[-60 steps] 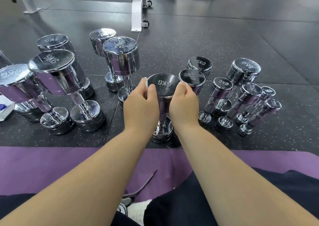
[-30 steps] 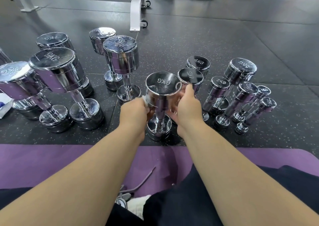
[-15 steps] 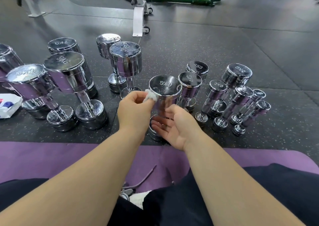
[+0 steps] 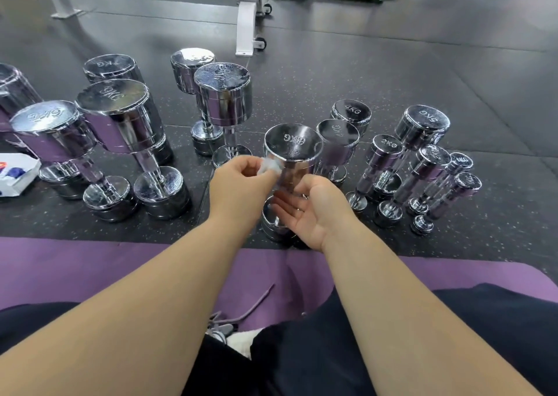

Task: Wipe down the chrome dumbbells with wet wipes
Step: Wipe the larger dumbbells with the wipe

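1. On the dark speckled floor, just past the purple mat, the 6KG dumbbell stands upright on one end among other chrome dumbbells; a 4KG dumbbell stands just beside it on the right.
2. The left hand pinches a bunched wet wipe between thumb and fingertips, at the side of the upper head just under the rim; whether the wipe presses the chrome or only brushes it, I cannot tell.
3. The right hand lies palm up, its fingers loose and spread, gripping nothing; they sit in front of the handle and lower head, and contact cannot be judged.
4. Main risk, as I judge it: the weight balances on a small end face with no hand gripping it; a sideways rub high on the head could tip it into the 4KG dumbbell, or back toward the legs on the mat.
5. Wet chrome is probably slippery; a late grab at the handle could slide off; fingers near the lower head could be caught if it rocks.
6. The wipe is wadded small; each pass would cover little, so streaks or missed bands around the head and handle seem likely unless it is opened out.
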Demonstrator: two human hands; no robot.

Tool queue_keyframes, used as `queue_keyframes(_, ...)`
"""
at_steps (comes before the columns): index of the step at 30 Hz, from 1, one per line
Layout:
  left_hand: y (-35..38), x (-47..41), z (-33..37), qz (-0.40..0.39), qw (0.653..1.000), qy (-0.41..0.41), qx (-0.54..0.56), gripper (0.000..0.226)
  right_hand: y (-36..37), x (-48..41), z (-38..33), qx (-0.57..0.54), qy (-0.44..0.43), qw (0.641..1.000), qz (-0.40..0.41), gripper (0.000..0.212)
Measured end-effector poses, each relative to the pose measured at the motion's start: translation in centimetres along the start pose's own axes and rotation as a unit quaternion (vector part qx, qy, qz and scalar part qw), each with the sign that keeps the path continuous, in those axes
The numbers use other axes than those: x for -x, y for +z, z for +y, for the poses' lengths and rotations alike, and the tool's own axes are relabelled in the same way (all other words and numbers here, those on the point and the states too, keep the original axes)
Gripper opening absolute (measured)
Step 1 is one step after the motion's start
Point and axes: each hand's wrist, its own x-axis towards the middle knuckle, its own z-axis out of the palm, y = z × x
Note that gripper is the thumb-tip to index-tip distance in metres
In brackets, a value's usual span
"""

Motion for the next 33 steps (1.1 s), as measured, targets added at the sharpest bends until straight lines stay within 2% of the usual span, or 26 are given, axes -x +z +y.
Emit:
queue_keyframes(6, 0.1, 0.8, 1.1, -0.080, 0.997, 0.007, 0.013, 0.010, 0.0, 0.6, -0.6, -0.027, -0.018, 0.999, -0.039, 0.029)
queue_keyframes(9, -0.3, 1.3, 1.8, -0.065, 0.997, 0.040, 0.008, 0.004, 0.1, 1.4, -1.0, -0.057, -0.044, 0.996, -0.050, 0.018)
queue_keyframes(13, 0.0, 0.8, 2.0, -0.044, 0.993, 0.097, -0.045, 0.006, 0.0, 1.9, -2.4, -0.066, -0.115, 0.991, 0.023, 0.012)
queue_keyframes(15, 0.8, 0.9, 1.0, -0.047, 0.988, 0.087, -0.121, 0.016, -0.1, 1.8, -2.1, -0.041, -0.118, 0.991, 0.053, 0.012)
queue_keyframes(17, 1.4, 1.0, -0.3, -0.053, 0.987, 0.053, -0.139, 0.021, -0.2, 1.6, -1.1, -0.015, -0.105, 0.992, 0.065, 0.011)
queue_keyframes(19, 1.6, 1.2, -0.4, -0.057, 0.993, 0.044, -0.098, 0.015, -0.2, 1.3, -0.8, -0.013, -0.113, 0.992, 0.063, 0.011)
queue_keyframes(22, 1.4, 1.5, 0.9, -0.043, 0.996, 0.079, -0.019, 0.008, -0.3, 1.3, -1.4, 0.020, -0.144, 0.987, 0.061, 0.008)
queue_keyframes(25, 1.5, 2.3, 1.5, -0.034, 0.997, 0.065, 0.018, 0.009, -0.3, 1.9, -1.2, 0.040, -0.093, 0.994, 0.031, 0.007)
queue_keyframes(27, 1.6, 2.5, 1.6, -0.038, 0.998, 0.045, 0.029, 0.008, -0.2, 1.9, -0.9, 0.018, -0.090, 0.995, 0.033, 0.003)
queue_keyframes(31, 1.0, 1.5, 1.6, -0.008, 0.996, -0.002, 0.087, 0.006, -0.8, 0.7, -1.8, 0.007, -0.185, 0.972, 0.144, 0.006)
queue_keyframes(33, 0.4, 0.5, 1.3, 0.019, 0.997, -0.014, 0.070, 0.009, -1.2, 0.0, -1.6, 0.033, -0.187, 0.966, 0.176, 0.006)
